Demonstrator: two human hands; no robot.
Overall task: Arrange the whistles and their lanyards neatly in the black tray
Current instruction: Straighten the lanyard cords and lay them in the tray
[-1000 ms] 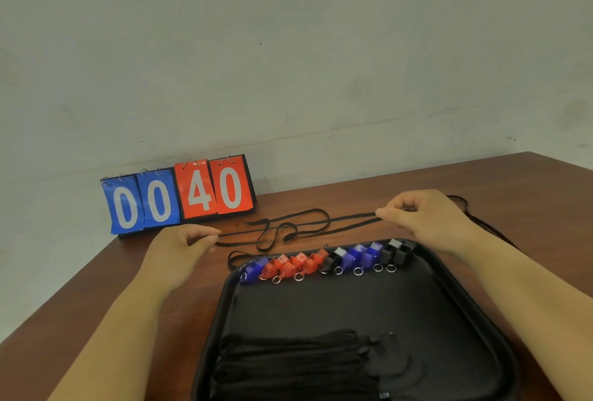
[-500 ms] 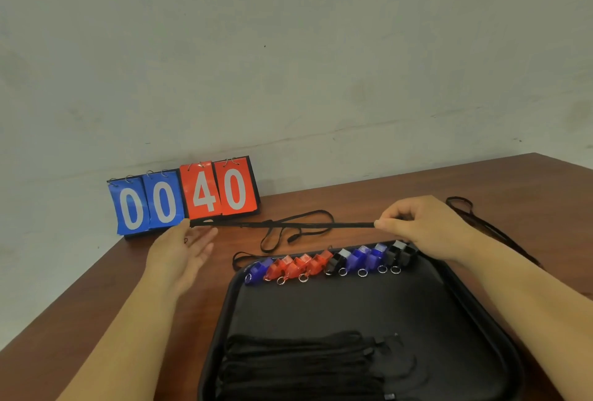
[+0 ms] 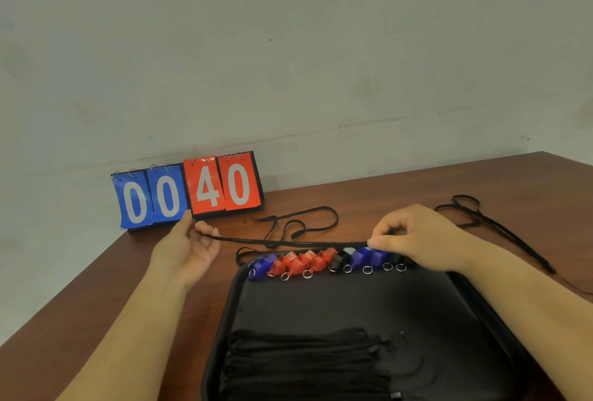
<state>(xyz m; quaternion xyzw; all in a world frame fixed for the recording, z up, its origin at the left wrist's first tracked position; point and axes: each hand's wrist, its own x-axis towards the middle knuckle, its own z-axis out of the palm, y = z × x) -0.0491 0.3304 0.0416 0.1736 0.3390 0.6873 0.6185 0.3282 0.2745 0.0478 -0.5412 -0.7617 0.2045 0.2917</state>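
Head view: my left hand (image 3: 189, 248) and right hand (image 3: 414, 237) each pinch a lanyard (image 3: 282, 242) taut above the black tray's (image 3: 224, 320) far edge; I'd fold it evenly onto the near-edge bundle (image 3: 305, 365).

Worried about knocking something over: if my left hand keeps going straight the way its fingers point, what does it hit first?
Probably the scoreboard: the left hand points up and away toward its lower edge, though depth is uncertain.

2 bare, sleeveless forearms (image 3: 134, 330)
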